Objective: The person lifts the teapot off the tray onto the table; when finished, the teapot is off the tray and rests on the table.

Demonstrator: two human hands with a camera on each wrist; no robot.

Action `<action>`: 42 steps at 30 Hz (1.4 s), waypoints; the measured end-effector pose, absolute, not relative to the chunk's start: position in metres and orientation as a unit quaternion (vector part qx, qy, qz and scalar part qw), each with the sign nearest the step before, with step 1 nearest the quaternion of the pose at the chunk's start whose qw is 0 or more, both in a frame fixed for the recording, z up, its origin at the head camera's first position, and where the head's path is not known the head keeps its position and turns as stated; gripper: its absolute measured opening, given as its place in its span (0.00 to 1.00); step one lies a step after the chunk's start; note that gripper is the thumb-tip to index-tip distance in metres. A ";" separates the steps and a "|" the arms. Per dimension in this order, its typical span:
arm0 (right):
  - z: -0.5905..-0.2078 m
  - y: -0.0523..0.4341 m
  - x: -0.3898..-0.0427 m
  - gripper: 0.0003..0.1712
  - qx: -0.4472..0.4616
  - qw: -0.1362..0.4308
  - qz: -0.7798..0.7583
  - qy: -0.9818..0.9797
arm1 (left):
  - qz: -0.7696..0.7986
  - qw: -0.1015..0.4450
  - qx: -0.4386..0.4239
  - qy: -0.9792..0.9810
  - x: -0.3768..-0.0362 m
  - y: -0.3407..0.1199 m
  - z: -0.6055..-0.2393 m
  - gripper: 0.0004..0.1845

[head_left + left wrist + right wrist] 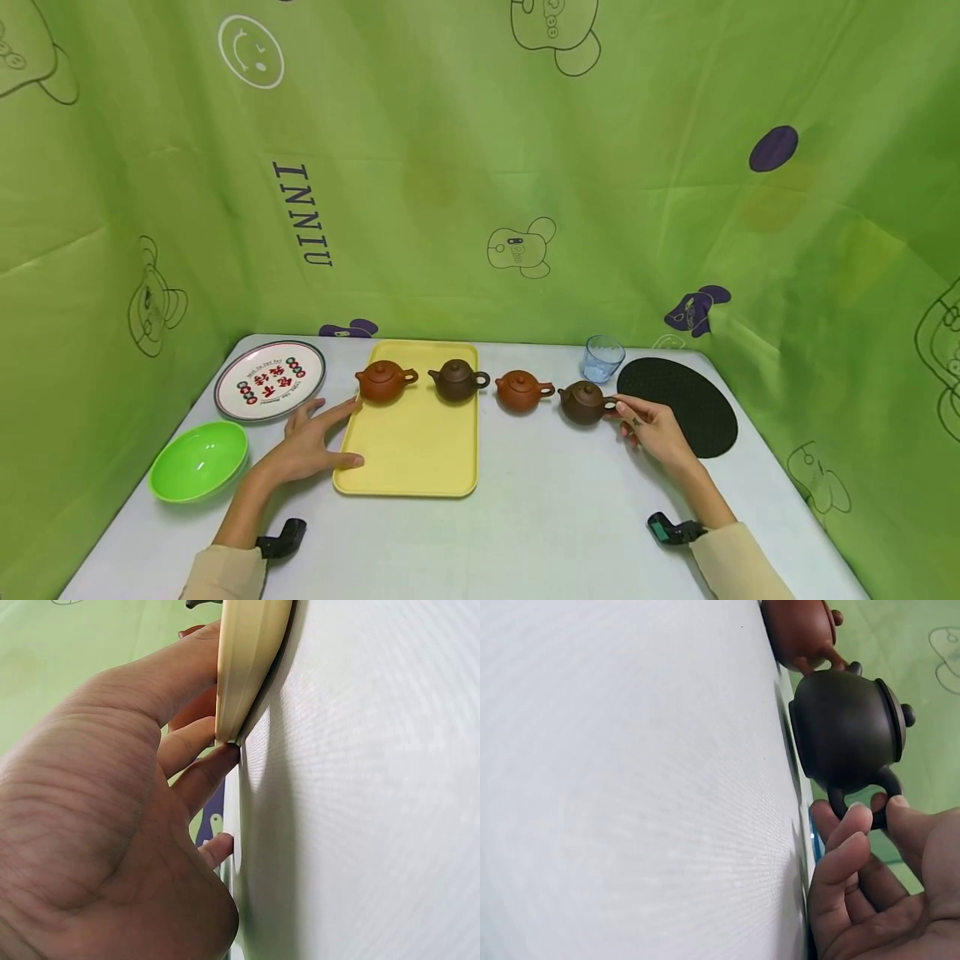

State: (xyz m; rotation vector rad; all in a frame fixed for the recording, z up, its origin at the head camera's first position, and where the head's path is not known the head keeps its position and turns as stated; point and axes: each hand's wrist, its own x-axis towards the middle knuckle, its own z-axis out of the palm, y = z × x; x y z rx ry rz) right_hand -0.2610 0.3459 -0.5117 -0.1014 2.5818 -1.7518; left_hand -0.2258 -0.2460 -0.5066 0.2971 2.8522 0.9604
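Note:
At the right, a dark brown teapot (pixel 582 403) has its handle pinched between the thumb and fingers of my right hand (pixel 654 429). The right wrist view shows this teapot (pixel 847 731) close against the white table, its handle toward my hand. My left hand (pixel 303 446) is spread at the left edge of a yellow tray (pixel 408 458), thumb and index finger at its rim. On the tray's far part sit a reddish-brown teapot (pixel 381 382) and another dark teapot (pixel 454 381). A second reddish-brown teapot (pixel 521 392) stands between the tray and the held one.
A patterned white plate (pixel 258 408) and a green bowl (pixel 198 462) lie left of my left hand. Behind the held teapot is a blue glass (pixel 602 360). A black oval mat (pixel 693 408) lies beside my right hand. Green cloth (pixel 450 167) surrounds the table.

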 end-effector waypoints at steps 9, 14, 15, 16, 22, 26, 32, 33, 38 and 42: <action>-0.513 0.347 -0.267 0.28 -0.017 0.012 -0.563 0.826 | 0.320 0.063 0.096 0.940 -0.226 -0.246 -0.506 0.53; -0.513 0.345 -0.268 0.28 -0.010 0.012 -0.565 0.825 | 0.318 0.066 0.095 0.941 -0.226 -0.246 -0.506 0.53; -0.513 0.345 -0.269 0.28 -0.011 0.012 -0.565 0.825 | 0.317 0.066 0.094 0.941 -0.226 -0.246 -0.506 0.53; -0.514 0.345 -0.270 0.28 -0.011 0.011 -0.566 0.824 | 0.316 0.067 0.094 0.942 -0.226 -0.246 -0.506 0.53; -0.517 0.346 -0.273 0.28 -0.001 0.011 -0.567 0.824 | 0.317 0.066 0.094 0.941 -0.226 -0.246 -0.507 0.53; -0.519 0.347 -0.274 0.28 0.005 0.011 -0.565 0.825 | 0.317 0.065 0.095 0.942 -0.227 -0.246 -0.507 0.53; -0.519 0.345 -0.274 0.27 0.008 0.007 -0.557 0.830 | 0.313 0.058 0.098 0.943 -0.226 -0.246 -0.506 0.53; -0.519 0.345 -0.274 0.28 0.006 0.006 -0.556 0.831 | 0.313 0.057 0.098 0.943 -0.226 -0.246 -0.506 0.53; -0.518 0.343 -0.274 0.28 0.005 0.001 -0.553 0.833 | 0.317 0.056 0.101 0.941 -0.225 -0.246 -0.505 0.53; -0.516 0.340 -0.272 0.27 0.017 -0.010 -0.547 0.837 | 0.318 0.056 0.101 0.941 -0.225 -0.246 -0.506 0.53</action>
